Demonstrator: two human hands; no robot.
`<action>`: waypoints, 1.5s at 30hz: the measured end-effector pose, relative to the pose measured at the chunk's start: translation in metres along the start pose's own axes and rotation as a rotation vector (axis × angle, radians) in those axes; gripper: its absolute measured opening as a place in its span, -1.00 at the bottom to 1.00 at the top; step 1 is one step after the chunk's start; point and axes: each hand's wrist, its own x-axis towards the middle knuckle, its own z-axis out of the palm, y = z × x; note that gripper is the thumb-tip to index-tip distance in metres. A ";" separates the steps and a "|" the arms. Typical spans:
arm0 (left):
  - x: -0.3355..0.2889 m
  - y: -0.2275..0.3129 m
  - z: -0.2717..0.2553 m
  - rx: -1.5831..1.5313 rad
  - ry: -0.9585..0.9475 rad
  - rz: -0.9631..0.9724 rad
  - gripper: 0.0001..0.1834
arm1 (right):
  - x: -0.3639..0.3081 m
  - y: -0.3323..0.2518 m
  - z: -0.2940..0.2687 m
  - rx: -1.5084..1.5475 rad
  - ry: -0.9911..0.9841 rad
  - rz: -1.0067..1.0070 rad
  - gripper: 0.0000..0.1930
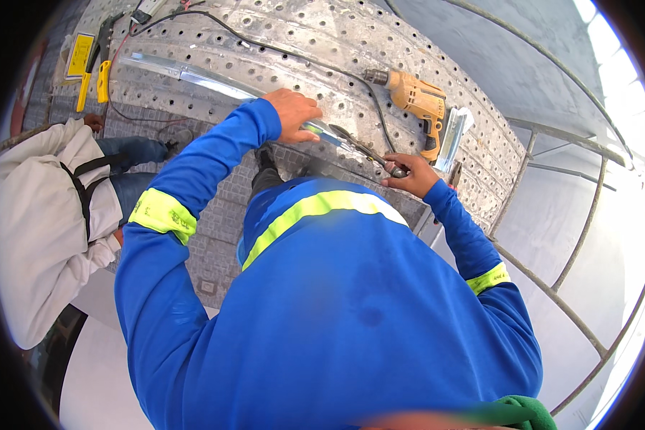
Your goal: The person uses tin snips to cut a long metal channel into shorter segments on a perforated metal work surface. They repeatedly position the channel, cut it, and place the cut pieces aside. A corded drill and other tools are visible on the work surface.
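A long, thin silver metal channel (218,84) lies across the perforated planks. My left hand (295,115) is closed over its nearer end, fingers bent down around it. Just past those fingers a small blue and green patch shows on the strip. My right hand (413,176) grips a long dark metal hand tool (369,153) by its rounded end. The tool slants up and left, its far end beside the channel; its exact kind is unclear. Beyond my right hand an orange-yellow corded drill (417,100) lies on its side.
Short metal channel pieces (453,135) lie right of the drill. A black cable (265,46) crosses the perforated platform (322,32). Yellow-handled tools (103,82) and a yellow-labelled package (80,56) lie at far left. A co-worker in white (50,222) stands left; scaffold rails (559,301) rise right.
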 end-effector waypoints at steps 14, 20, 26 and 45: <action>0.004 0.010 -0.017 0.006 0.032 -0.222 -0.32 | -0.077 0.240 -0.092 -0.155 1.034 0.818 -0.03; 0.011 0.004 -0.031 0.071 0.127 -0.070 -0.33 | -0.063 0.230 -0.065 -0.773 1.163 0.824 0.02; 0.010 0.008 -0.045 0.077 0.107 -0.158 -0.30 | -0.012 0.174 -0.039 -0.156 0.998 0.415 -0.55; 0.003 0.011 -0.020 0.047 0.179 0.123 -0.36 | 0.044 -0.001 0.043 -0.543 0.684 -0.287 -0.74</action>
